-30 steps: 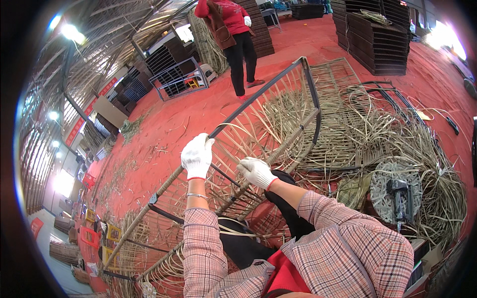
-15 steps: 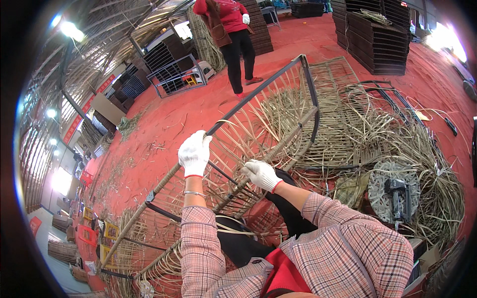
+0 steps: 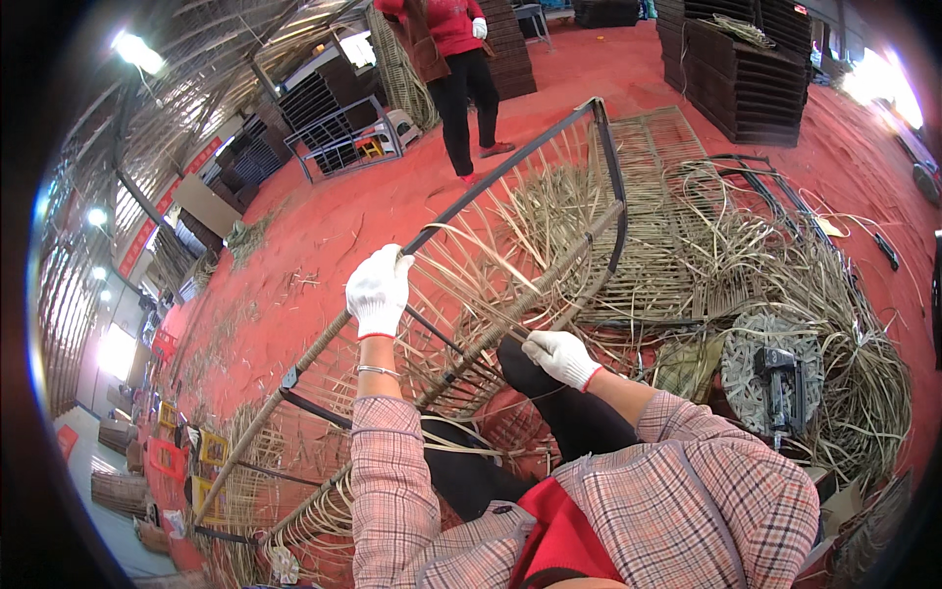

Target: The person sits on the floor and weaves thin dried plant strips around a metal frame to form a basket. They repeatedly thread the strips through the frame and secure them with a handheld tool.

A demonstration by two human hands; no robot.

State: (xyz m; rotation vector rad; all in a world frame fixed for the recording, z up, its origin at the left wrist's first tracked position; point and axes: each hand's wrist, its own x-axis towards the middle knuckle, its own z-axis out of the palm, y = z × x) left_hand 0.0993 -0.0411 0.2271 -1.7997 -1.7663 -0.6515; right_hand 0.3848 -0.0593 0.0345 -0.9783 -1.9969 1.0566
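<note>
A long frame of black metal bars (image 3: 502,177) stretches before me, woven with thin tan strips. Its near-left rail (image 3: 324,341) is wound in strip, while the stretch beyond is bare black. My left hand (image 3: 378,292), in a white knit glove, is closed round this rail about where the winding ends. Strands of wicker strip (image 3: 479,306) run from beside it to my right hand (image 3: 561,357), also gloved, whose fingers are pinched on them. A wrapped crossbar (image 3: 559,265) passes just beyond the right hand. The frame leans against my legs, and its lower side is partly hidden.
Loose strips (image 3: 785,265) lie heaped to the right, with a nail-gun-like tool (image 3: 782,388) on a round woven piece. A flat slatted panel (image 3: 653,157) lies behind the frame. Dark stacked panels (image 3: 731,83) stand at the back right. A person (image 3: 456,59) stands ahead on the red floor.
My right hand has moved right and slightly toward me, drawing the strands out between my hands. My left hand stays on the rail.
</note>
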